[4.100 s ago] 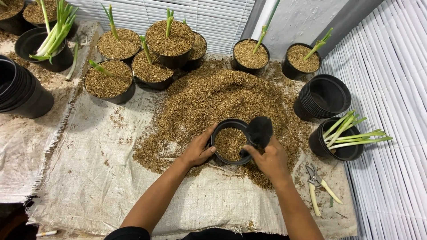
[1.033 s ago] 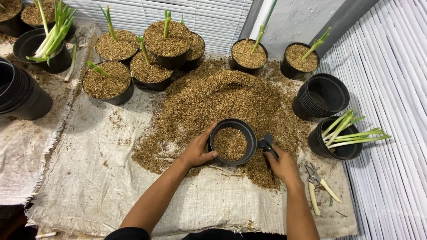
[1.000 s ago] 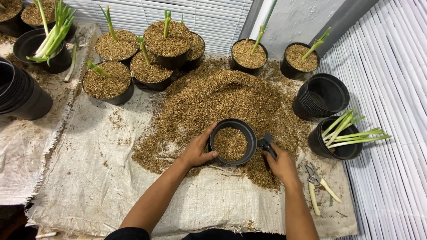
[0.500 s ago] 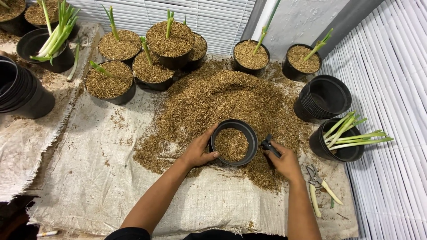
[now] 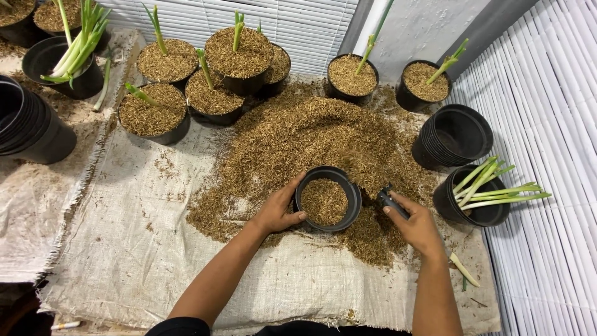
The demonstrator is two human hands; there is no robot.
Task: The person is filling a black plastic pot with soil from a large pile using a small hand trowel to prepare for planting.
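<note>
A black plastic pot (image 5: 348,186), partly filled with brown husk, sits at the near edge of a big heap of husk (image 5: 298,140) on a woven sack sheet (image 5: 124,249). My left hand (image 5: 278,208) grips the pot's left rim. My right hand (image 5: 415,225) is just right of the pot, closed on a small black scoop-like pot (image 5: 390,200) that is pushed down into the husk, mostly hidden by my fingers and the husk.
Filled pots with green shoots (image 5: 214,74) stand along the back. A stack of empty black pots (image 5: 453,134) and a pot of cut shoots (image 5: 482,193) are at right. Another pot stack (image 5: 28,121) is at left. White slatted panels border the right.
My right hand has lowered the small black pot from beside the larger pot's rim down into the husk at the right. The left hand stays on the rim.
</note>
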